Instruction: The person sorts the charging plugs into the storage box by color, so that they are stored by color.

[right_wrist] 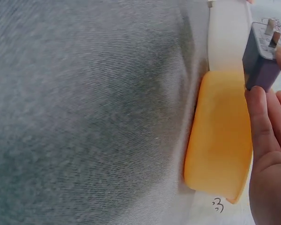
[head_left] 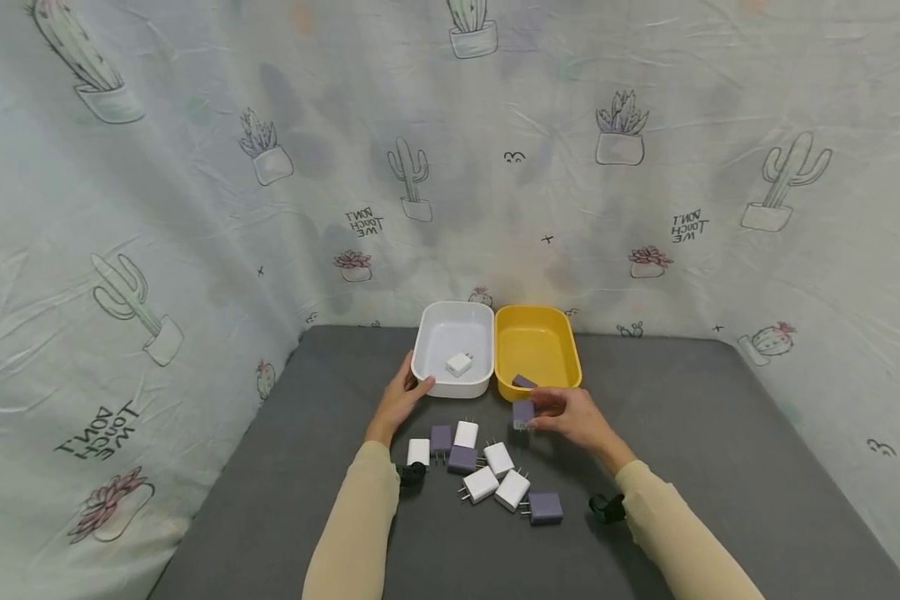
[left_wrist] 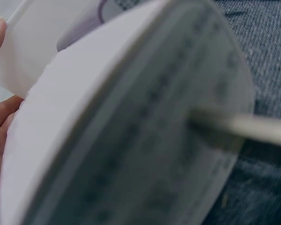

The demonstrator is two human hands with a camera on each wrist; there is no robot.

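In the head view my right hand [head_left: 576, 418] pinches a purple plug-in charger [head_left: 523, 413] just in front of the yellow bin [head_left: 537, 337]. The right wrist view shows the same charger [right_wrist: 262, 58], prongs pointing up, between thumb and fingertips. My left hand [head_left: 400, 402] grips the near left corner of the white bin [head_left: 457, 389], thumb at the front. One white charger [head_left: 459, 363] lies in that bin, and a purple charger [head_left: 523, 382] shows in the yellow one, partly hidden. Close to the left wrist camera is a blurred white charger [left_wrist: 145, 126] with printed text.
Between the forearms several white chargers [head_left: 498, 459] and purple chargers [head_left: 545, 507] lie loose on the grey tabletop [head_left: 682, 433]. Both bins stand side by side near the back edge, before a hanging printed cloth [head_left: 495, 192].
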